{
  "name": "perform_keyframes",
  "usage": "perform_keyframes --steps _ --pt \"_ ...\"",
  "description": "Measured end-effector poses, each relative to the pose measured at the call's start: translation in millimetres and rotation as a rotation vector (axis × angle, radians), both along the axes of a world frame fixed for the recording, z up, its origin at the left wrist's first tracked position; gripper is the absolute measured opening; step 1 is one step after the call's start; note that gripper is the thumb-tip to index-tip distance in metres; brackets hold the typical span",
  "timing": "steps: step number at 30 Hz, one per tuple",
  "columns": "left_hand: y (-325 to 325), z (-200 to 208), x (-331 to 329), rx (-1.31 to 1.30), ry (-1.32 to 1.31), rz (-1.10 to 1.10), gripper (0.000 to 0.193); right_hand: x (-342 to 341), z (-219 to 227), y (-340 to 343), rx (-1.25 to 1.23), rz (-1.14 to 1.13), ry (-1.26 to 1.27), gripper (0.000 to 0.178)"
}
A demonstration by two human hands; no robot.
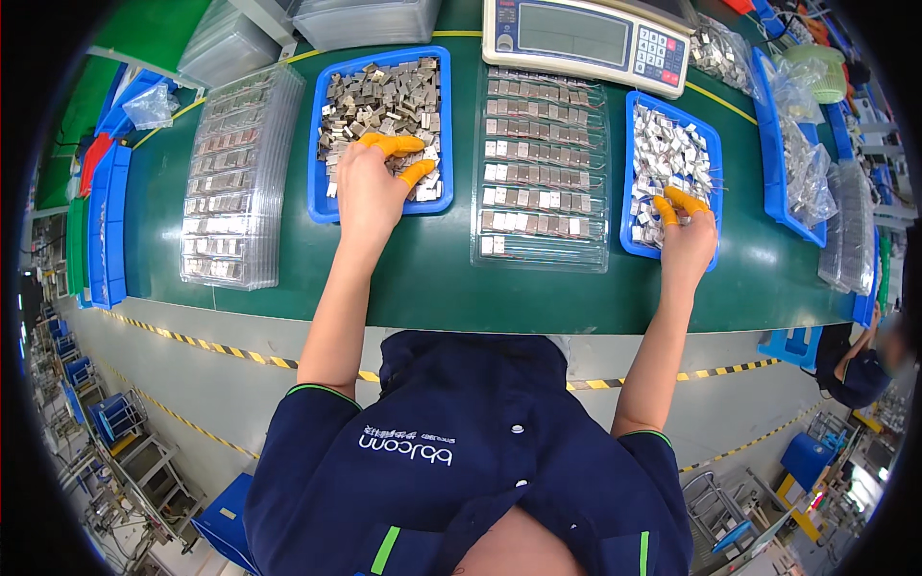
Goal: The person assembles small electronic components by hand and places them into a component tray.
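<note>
Left hand point(371, 184): parted, over metal pieces point(392, 101) | right hand point(689, 236): curled, slightly open | holds unclear

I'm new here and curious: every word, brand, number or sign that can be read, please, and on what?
I won't copy wording or numbers.
Dark blue shirt: white lettering on the chest.
White scale: numerals on its keypad; finer print too small to read.
Elsewhere: any markings are too small or blurred.
</note>
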State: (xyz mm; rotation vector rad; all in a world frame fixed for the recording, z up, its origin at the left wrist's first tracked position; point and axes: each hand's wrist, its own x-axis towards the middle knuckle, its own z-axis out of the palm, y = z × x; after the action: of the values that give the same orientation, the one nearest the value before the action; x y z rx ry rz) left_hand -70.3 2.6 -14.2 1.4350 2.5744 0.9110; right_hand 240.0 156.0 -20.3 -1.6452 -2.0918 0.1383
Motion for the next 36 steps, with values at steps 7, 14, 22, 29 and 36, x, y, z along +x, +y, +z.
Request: perform_keyframes --steps 7,14,22,29,36 --pt "7 4 5 -0.042 -0.043 -0.022 0.027 1 8 -4 0.045 -0.047 0.189 0.026" --pt "12 1 3 -0.025 -0.107 -0.047 0.023 2 10 -3 -0.020 -0.050 0.247 0.022" --pt "10 5 6 0.171 -0.196 0.139 0.027 5 9 -1 -0.079 -0.076 0.371 0.022" --pt "-1 16 6 0.419 -0.856 -0.003 0.023 14 -4 11 -0.219 0.004 0.778 0.025" --pt "-5 18 16 0.351 -1.253 -0.082 0.029 11 4 8 -0.223 0.028 0.747 0.028"
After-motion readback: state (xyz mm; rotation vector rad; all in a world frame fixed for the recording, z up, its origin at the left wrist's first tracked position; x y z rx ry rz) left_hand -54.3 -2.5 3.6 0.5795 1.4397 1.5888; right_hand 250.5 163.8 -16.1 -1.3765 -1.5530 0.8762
